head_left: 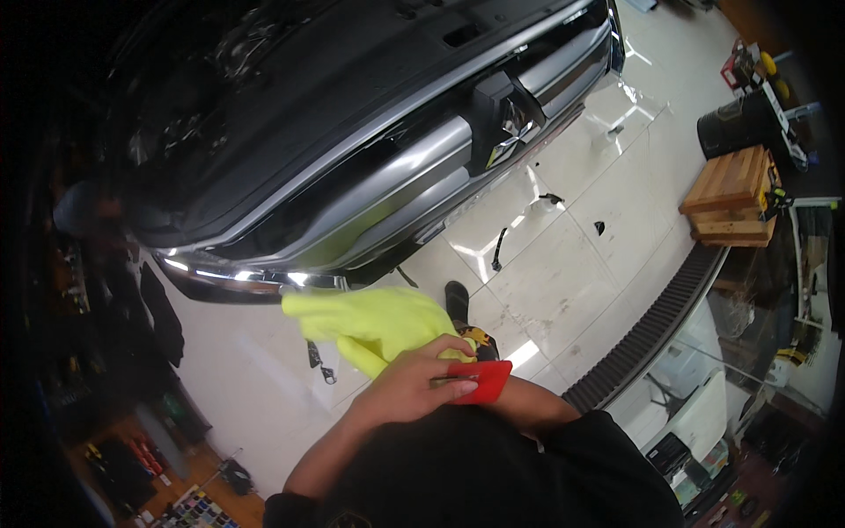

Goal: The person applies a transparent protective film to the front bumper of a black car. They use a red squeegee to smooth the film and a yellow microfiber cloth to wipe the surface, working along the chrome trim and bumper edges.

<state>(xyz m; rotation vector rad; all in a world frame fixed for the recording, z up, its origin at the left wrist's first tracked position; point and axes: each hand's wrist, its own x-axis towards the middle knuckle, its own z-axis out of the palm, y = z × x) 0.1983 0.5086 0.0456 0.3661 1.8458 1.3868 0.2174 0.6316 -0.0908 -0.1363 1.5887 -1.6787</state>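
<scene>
My left hand (414,378) is closed on a flat red card-like scraper (486,384), with the thumb lying across its face. A bright yellow-green cloth (378,321) spreads out beyond this hand, touching its fingers and partly blurred. My right forearm (537,407) comes in from the right and passes behind the red scraper. The right hand's fingers are hidden there, so I cannot tell what they hold. Ahead stands a car's front end, with a dark hood (326,97) and a silver-and-black grille (414,167). The cloth's far end overlaps the bumper's lower left corner.
Small black parts (500,249) lie on the glossy white tiled floor (607,255). To the right are a wooden crate (731,198), a black bin (738,128) and a long ribbed black strip (651,339). A cluttered wooden surface (132,440) sits at lower left. My shoe (456,302) shows below.
</scene>
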